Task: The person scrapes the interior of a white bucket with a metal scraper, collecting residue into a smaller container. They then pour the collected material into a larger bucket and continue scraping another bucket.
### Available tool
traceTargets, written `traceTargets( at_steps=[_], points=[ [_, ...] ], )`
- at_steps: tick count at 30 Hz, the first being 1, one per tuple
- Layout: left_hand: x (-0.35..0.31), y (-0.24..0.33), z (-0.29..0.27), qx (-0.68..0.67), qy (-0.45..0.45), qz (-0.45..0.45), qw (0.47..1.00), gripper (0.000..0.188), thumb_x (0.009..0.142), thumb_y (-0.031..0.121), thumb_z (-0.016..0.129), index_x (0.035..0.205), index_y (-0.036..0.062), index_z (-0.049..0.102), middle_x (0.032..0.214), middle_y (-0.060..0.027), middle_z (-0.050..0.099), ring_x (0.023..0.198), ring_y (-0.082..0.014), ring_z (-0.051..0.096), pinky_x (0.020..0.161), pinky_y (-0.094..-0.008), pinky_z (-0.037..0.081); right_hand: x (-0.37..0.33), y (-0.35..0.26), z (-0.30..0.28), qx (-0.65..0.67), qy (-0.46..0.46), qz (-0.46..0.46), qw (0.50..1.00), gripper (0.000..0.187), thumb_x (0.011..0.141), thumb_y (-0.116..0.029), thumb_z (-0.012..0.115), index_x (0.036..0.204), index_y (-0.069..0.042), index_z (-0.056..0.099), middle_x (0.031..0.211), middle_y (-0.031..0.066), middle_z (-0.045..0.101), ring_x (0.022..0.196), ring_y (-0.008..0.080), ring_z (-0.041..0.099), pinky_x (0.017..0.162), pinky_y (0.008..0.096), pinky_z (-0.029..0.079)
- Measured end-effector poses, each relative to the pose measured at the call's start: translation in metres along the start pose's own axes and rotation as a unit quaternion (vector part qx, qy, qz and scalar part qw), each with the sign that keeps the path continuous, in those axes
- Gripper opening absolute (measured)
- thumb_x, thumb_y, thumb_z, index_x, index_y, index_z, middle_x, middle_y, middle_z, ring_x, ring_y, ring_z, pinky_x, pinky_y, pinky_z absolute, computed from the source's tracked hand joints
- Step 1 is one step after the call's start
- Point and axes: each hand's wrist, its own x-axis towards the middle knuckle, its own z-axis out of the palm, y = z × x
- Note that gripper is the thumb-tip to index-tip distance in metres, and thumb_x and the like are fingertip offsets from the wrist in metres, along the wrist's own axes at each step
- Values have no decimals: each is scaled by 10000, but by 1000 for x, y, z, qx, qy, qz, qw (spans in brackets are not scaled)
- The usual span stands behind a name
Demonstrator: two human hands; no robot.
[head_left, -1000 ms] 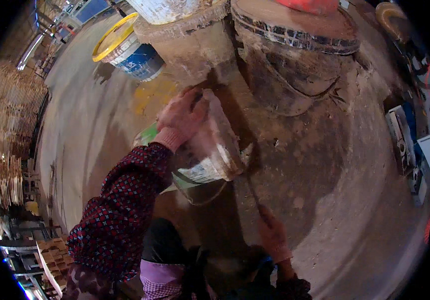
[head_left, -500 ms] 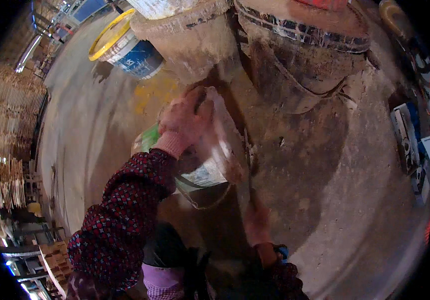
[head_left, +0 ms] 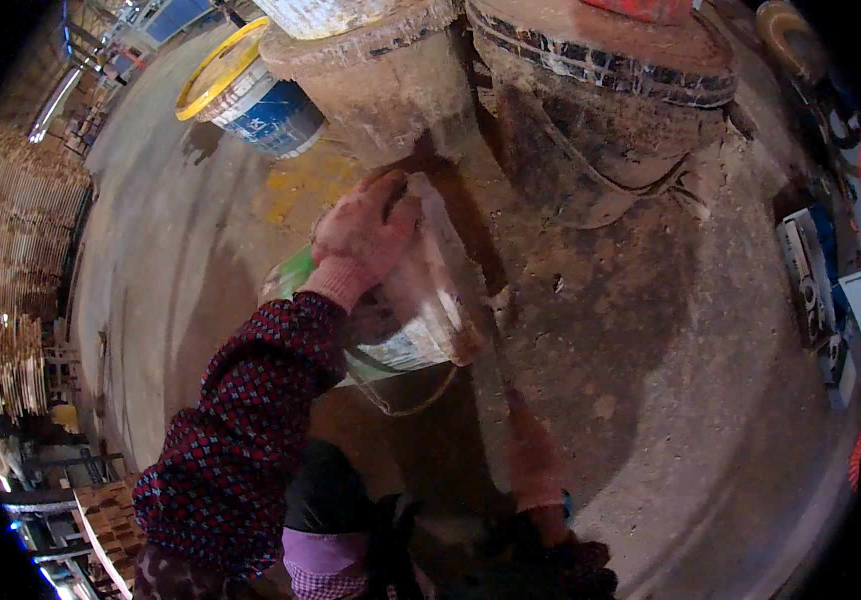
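A tilted plastic bucket point(head_left: 405, 345), whitish with a green patch, stands on the floor in front of me. Its mud-stained rim faces right, and a thin wire handle point(head_left: 395, 410) droops from its near side. My left hand point(head_left: 365, 230), in a dirty pink glove with a ribbed cuff, is closed on the far part of the rim. Low and to the right of the bucket is my right hand point(head_left: 535, 455), gloved too and blurred. Its fingers are closed round a narrow stick-like tool point(head_left: 498, 350) that points toward the bucket's rim; the tool's far end is unclear.
Two large mud-caked tubs point(head_left: 390, 100) point(head_left: 590, 130) stand ahead, with smaller pails on top. A blue-and-white pail with a yellow rim point(head_left: 275, 110) is at the far left. Stacked boards point(head_left: 25, 240) line the left side; assorted gear point(head_left: 815, 290) lies at the right.
My right hand has moved slightly right and toward me, with the stick-like tool. My left hand keeps its hold on the bucket, which has barely moved.
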Motion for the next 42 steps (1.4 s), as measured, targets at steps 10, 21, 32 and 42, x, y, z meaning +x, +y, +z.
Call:
traceTargets(
  at_steps=[10, 21, 32, 42],
  points=[
    [-1, 3, 6, -27, -39, -23, 999, 465, 897, 386, 467, 1258, 110, 566, 1294, -130, 560, 1198, -321, 526, 1016, -387, 399, -19, 5, -10, 278, 56, 31, 959, 341, 966, -178, 508, 1294, -111, 574, 1163, 230, 623, 1045, 265, 636, 861, 352, 476],
    [4, -8, 2, -24, -12, -11, 1000, 484, 872, 391, 481, 1248, 101, 570, 1331, -118, 533, 1191, -331, 529, 999, -409, 420, 7, -8, -12, 82, 5, 59, 995, 395, 938, -187, 503, 1332, -192, 532, 1012, 191, 664, 879, 314, 641, 720, 424, 503],
    [-7, 5, -2, -10, -11, -26, 1000, 536, 864, 409, 489, 1298, 97, 532, 1364, -144, 495, 1203, -354, 510, 1003, -431, 421, 31, 7, -3, -103, 75, -190, 974, 353, 936, -179, 538, 1266, -60, 584, 931, 117, 671, 817, 159, 646, 665, 325, 510],
    [-21, 3, 4, 57, 15, 1, 998, 510, 869, 402, 496, 1313, 154, 515, 1309, -142, 531, 1067, -391, 575, 917, -472, 468, 111, -53, -193, 64, -288, 129, 947, 366, 935, -241, 472, 1254, -86, 560, 926, 131, 639, 767, 225, 649, 640, 378, 532]
  ],
)
